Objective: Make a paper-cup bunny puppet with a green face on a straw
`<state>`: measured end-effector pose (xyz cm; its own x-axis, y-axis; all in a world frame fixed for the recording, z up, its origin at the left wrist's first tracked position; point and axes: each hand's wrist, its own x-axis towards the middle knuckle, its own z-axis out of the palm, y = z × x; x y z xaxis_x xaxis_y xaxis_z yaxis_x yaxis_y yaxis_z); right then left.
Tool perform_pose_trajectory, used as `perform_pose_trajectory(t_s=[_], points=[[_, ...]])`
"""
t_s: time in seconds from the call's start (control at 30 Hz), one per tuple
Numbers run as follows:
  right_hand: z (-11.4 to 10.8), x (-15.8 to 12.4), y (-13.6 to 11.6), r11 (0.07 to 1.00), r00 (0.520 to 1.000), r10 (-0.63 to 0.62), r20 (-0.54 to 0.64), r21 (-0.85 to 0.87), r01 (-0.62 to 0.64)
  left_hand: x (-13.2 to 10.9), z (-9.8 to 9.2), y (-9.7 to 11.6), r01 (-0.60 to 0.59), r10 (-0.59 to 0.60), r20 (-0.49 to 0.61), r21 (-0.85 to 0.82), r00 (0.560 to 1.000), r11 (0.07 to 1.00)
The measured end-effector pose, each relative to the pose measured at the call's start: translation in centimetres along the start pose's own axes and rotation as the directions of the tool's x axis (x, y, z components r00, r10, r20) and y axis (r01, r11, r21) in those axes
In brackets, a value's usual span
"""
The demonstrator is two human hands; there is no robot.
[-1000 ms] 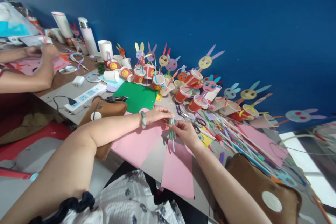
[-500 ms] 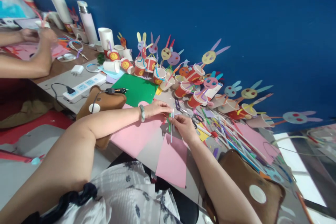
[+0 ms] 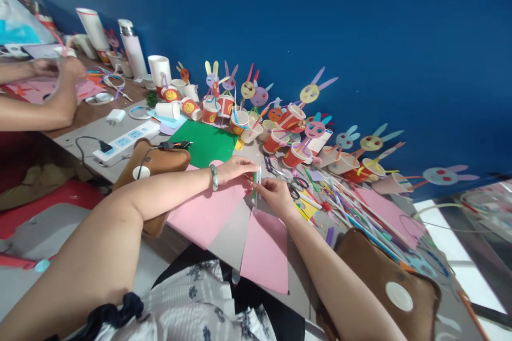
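Note:
My left hand [image 3: 238,169], a bangle on its wrist, pinches the upper end of a short bundle of thin pale and green straw-like sticks [image 3: 257,192]. My right hand [image 3: 276,194] grips the same bundle slightly lower, thumb and fingers closed on it. The bundle stands roughly upright between both hands; its exact kind is too small to make out. Beneath the left hand lies a pink paper sheet [image 3: 208,208]. A second pink sheet [image 3: 264,256] lies below the right hand, near the table edge. Scissors [image 3: 296,185] rest just beyond the right hand.
Paper cups [image 3: 276,140] with paper rabbit figures line the blue wall. Many coloured sticks [image 3: 352,210] lie at right. A green sheet [image 3: 208,141], a power strip [image 3: 127,139] and two brown cushions [image 3: 390,266] surround the work. Another person's hands [image 3: 70,66] are at far left.
The camera view has tilted and shifted slightly, so the scene sits lower and most things a little further left. Both hands still hold the sticks, with little change in grip.

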<state>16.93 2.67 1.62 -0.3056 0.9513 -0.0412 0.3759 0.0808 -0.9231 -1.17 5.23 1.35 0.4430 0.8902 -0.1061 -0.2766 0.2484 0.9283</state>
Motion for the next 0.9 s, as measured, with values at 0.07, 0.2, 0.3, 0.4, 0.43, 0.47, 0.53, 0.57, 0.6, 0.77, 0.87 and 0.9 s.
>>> perform_pose_trajectory(t_s=[0.07, 0.2, 0.3, 0.4, 0.43, 0.47, 0.53, 0.57, 0.6, 0.77, 0.87, 0.9], points=[[-0.1, 0.0, 0.0, 1.000, 1.000, 0.006, -0.007, -0.003, -0.006, -0.1, -0.1, -0.3, 0.000, 0.000, 0.046, -0.002, 0.999, 1.000], [-0.2, 0.0, 0.2, 1.000, 1.000, 0.014, -0.017, 0.000, -0.014, -0.2, -0.1, -0.9, 0.042, -0.039, 0.080, -0.031, 0.996, 0.999], [-0.1, 0.0, 0.2, 1.000, 1.000, 0.008, -0.014, -0.002, -0.008, -0.1, -0.2, -1.4, 0.024, -0.019, 0.082, -0.055, 0.996, 0.998], [-0.2, 0.1, 0.1, 1.000, 1.000, -0.003, -0.006, -0.015, 0.003, 0.0, -0.5, -1.8, 0.018, -0.012, 0.067, -0.090, 0.998, 0.996], [-0.3, 0.1, 0.0, 1.000, 1.000, -0.007, -0.003, -0.022, 0.007, 0.1, -0.6, -1.9, 0.028, -0.022, 0.065, -0.094, 0.998, 0.995], [-0.4, 0.1, -0.1, 0.999, 1.000, -0.012, -0.001, -0.030, 0.012, 0.1, -0.7, -2.0, 0.037, -0.031, 0.064, -0.095, 0.997, 0.995], [-0.7, 0.2, -0.4, 0.998, 1.000, -0.022, -0.006, -0.050, 0.022, 0.1, -0.9, -2.0, 0.051, -0.046, 0.057, -0.096, 0.997, 0.994], [-0.9, 0.3, -0.6, 0.998, 0.999, -0.030, -0.013, -0.061, 0.029, 0.1, -0.9, -2.0, 0.056, -0.052, 0.047, -0.101, 0.998, 0.993], [-1.2, 0.4, -0.8, 0.997, 0.999, -0.038, -0.023, -0.072, 0.036, 0.1, -0.9, -1.9, 0.062, -0.059, 0.031, -0.108, 0.998, 0.992], [-1.6, 0.4, -1.3, 0.993, 0.996, -0.071, -0.059, -0.100, 0.065, 0.2, -0.8, -1.7, 0.087, -0.085, 0.021, -0.133, 0.996, 0.987], [-0.8, 0.0, -1.1, 0.995, 0.995, -0.071, -0.076, -0.082, 0.065, 0.1, -0.6, -1.3, 0.058, -0.052, 0.054, -0.114, 0.997, 0.992], [-0.5, -0.1, -1.1, 0.995, 0.994, -0.070, -0.082, -0.071, 0.064, 0.0, -0.4, -1.1, 0.036, -0.028, 0.071, -0.104, 0.997, 0.994]])
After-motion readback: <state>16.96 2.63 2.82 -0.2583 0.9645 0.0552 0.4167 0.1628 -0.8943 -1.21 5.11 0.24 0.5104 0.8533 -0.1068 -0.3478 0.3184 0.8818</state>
